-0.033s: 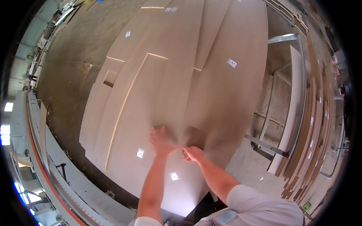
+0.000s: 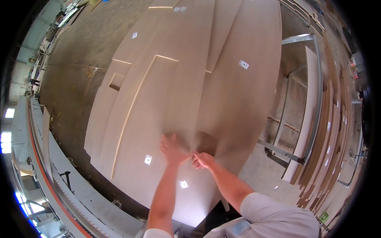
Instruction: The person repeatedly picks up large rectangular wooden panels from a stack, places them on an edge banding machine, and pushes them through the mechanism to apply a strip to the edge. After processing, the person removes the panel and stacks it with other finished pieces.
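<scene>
Several large pale beige boards [image 2: 158, 99] lie overlapped in a stack in front of me. My left hand [image 2: 172, 148] rests flat on the top of a lower board, fingers spread. Just to its right, my right hand [image 2: 204, 160] is curled around the near edge of the big right-hand board [image 2: 242, 95], which looks blurred near my fingers. A dark shadowed gap [image 2: 206, 141] shows under that board's edge. Small white labels [image 2: 147, 159] are stuck on the boards.
A grey metal rack [image 2: 295, 39] stands to the right, with several boards on edge [image 2: 329, 131] beyond it. A long grey machine with an orange strip [image 2: 51, 166] runs along the left. Dusty concrete floor [image 2: 79, 51] lies far left.
</scene>
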`<action>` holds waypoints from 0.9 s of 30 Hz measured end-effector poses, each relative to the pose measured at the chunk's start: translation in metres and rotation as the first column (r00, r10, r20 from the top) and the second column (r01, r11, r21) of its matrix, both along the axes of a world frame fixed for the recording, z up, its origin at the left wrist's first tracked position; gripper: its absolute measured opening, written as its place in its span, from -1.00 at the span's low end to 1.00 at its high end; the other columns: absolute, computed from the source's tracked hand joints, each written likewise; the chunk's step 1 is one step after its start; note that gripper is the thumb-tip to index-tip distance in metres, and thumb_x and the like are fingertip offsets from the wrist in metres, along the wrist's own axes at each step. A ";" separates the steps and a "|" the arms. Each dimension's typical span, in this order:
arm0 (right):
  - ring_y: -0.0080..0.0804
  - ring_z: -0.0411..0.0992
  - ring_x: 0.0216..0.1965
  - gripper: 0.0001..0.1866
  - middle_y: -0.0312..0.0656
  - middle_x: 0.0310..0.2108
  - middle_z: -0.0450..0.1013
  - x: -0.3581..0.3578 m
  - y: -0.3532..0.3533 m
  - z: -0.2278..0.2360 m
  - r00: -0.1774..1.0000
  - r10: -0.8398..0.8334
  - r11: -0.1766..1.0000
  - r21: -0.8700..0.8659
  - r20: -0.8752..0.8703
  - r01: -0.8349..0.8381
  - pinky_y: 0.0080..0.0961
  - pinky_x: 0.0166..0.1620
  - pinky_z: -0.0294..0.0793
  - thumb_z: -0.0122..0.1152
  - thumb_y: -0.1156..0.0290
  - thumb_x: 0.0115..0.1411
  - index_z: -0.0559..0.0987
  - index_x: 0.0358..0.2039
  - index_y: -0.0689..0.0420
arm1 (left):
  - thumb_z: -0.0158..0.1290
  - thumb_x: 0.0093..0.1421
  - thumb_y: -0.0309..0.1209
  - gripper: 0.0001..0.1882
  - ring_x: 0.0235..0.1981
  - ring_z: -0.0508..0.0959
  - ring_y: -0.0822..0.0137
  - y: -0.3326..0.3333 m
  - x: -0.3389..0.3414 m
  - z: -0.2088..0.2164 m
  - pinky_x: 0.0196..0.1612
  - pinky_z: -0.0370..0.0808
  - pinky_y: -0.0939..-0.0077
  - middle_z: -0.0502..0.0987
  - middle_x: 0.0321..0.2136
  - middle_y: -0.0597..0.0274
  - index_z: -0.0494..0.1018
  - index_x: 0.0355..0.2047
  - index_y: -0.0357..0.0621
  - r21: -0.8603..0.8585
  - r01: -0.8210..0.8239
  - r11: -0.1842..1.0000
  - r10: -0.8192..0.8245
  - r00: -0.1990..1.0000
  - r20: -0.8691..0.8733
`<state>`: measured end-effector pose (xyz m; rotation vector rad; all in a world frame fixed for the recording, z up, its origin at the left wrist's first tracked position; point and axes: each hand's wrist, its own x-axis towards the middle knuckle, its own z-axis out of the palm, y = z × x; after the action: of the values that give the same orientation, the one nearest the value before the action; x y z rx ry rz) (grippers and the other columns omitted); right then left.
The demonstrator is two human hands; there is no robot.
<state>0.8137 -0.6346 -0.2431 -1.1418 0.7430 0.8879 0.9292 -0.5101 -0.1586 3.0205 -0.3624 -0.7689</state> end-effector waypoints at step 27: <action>-0.46 0.53 -0.16 -0.39 -0.30 -0.18 0.52 -0.333 0.042 0.091 0.740 -0.655 0.755 0.173 0.154 0.633 -0.43 -0.14 0.50 -0.05 -0.23 0.37 0.47 0.12 0.02 | 0.27 -0.01 -0.01 -0.28 -0.15 0.62 -0.09 0.059 -0.286 0.107 -0.07 0.53 0.06 0.60 -0.19 -0.15 0.37 0.00 -0.31 -0.414 -0.201 0.888 0.028 0.922 -0.386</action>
<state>0.4809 -0.5930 -0.1517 -0.7683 0.8314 0.2057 0.6436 -0.4513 -0.0515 2.3798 -0.2928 -1.0512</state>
